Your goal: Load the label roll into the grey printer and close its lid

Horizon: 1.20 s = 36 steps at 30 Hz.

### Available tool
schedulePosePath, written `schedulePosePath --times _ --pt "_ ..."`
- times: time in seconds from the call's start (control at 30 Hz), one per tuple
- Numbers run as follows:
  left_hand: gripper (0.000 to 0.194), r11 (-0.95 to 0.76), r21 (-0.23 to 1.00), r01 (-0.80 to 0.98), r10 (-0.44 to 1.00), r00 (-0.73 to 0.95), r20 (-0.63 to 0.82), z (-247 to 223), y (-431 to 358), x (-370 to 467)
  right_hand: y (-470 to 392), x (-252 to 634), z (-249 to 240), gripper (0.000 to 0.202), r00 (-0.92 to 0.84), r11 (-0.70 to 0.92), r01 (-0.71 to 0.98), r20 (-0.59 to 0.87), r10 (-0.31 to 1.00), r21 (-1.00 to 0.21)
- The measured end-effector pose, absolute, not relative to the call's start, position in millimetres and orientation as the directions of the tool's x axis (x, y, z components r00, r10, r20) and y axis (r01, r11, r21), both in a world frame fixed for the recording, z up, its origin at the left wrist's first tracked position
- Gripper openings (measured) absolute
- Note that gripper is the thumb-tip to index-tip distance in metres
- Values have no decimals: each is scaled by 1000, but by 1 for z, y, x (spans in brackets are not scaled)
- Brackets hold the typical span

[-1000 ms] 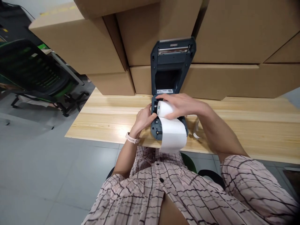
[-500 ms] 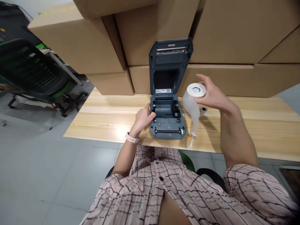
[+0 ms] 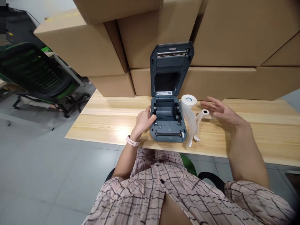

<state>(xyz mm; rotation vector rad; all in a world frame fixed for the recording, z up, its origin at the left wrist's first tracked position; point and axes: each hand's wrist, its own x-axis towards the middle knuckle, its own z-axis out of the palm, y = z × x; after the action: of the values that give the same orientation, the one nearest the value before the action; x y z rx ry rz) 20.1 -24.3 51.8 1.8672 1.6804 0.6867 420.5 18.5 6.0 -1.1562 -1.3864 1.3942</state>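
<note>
A dark blue-grey label printer [image 3: 167, 126] stands on the table with its lid [image 3: 172, 67] raised. Its roll bay is empty between two black holders. My left hand [image 3: 144, 121] grips the printer's left side, thumb over the rim. Against the printer's right side a large white label roll [image 3: 188, 100] stands on end, a loose strip trailing toward the table's front edge. Just right of it is a smaller, thinner roll [image 3: 204, 113] with a dark core and its own loose tail. My right hand [image 3: 220, 111] is open beside both rolls, fingers apart, holding nothing.
Big cardboard boxes [image 3: 225, 34] are stacked along the back of the wooden table [image 3: 93, 122], close behind the raised lid. A black and green office chair [image 3: 39, 72] stands on the floor at left.
My right hand has let go of the large label roll, which now stands lower on the table beside the printer. That hand has drawn off to the right. My left hand stays on the printer.
</note>
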Motion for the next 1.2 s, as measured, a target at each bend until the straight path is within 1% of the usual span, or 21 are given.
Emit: schedulePosePath --times 0.07,0.1,0.17,0.2,0.27,0.3,0.37,0.4,0.43,0.47,0.5,0.53,0.6,0.67,0.73,0.8,0.9,1.0,1.03,1.13,1.2 --pt "63 -80 702 707 995 95 18 51 -24 20 10 421 1 82 -295 -145 78 -162 942 -986" --pt "63 -79 712 698 995 94 18 50 -24 20 7 419 -1 74 -309 -171 106 -196 931 -980" --pt "63 -79 730 679 995 93 21 50 -24 20 6 413 -3 56 -313 -187 153 -227 922 -970" --pt "64 -78 736 673 996 91 22 49 -24 20 7 410 -2 49 -325 -174 157 -217 920 -972" --pt "65 -73 740 669 996 90 17 49 -24 20 8 405 5 45 -383 -90 114 -128 915 -989" --pt "66 -70 739 670 996 90 12 48 -24 20 8 402 11 48 -427 -23 78 -54 903 -997" --pt "67 -71 736 673 996 94 10 48 -23 19 6 391 29 60 -515 106 -8 95 852 -994" --pt "67 -74 736 673 995 95 13 47 -23 19 5 380 40 64 -554 151 -24 138 821 -988" --pt "67 -78 738 671 995 96 18 47 -23 19 3 367 51 65 -591 194 3 155 792 -981" --pt "67 -80 742 666 995 95 21 46 -23 19 1 350 62 62 -620 238 48 158 768 -970" --pt "66 -80 748 658 995 94 24 46 -23 19 -1 331 71 54 -651 344 169 158 742 -924" --pt "66 -80 757 648 995 95 24 45 -23 19 -2 312 77 50 -666 470 285 180 724 -836" --pt "65 -81 776 626 995 97 25 44 -23 19 -4 277 80 47 -667 631 427 246 703 -648" --pt "64 -87 786 612 995 98 33 43 -23 19 -5 253 72 48 -680 705 504 275 680 -499" --pt "65 -87 790 607 995 97 35 42 -23 18 -5 243 59 49 -700 734 544 263 664 -406" --pt "67 -85 792 604 995 96 34 41 -22 18 -6 242 50 50 -707 739 568 244 663 -363" --pt "67 -93 803 588 994 97 44 39 -21 17 -12 244 49 55 -699 734 582 245 671 -349" --pt "65 -98 818 567 994 99 50 37 -21 17 -26 242 53 63 -632 723 627 354 690 -290" --pt "64 -97 821 563 994 99 49 37 -22 17 -33 241 53 59 -614 725 637 397 682 -262" --pt "62 -92 834 544 994 94 49 32 -22 17 -58 239 48 33 -637 764 611 445 630 -207" --pt "61 -71 844 531 997 69 40 27 -23 17 -77 237 42 29 -640 777 595 463 613 -205"
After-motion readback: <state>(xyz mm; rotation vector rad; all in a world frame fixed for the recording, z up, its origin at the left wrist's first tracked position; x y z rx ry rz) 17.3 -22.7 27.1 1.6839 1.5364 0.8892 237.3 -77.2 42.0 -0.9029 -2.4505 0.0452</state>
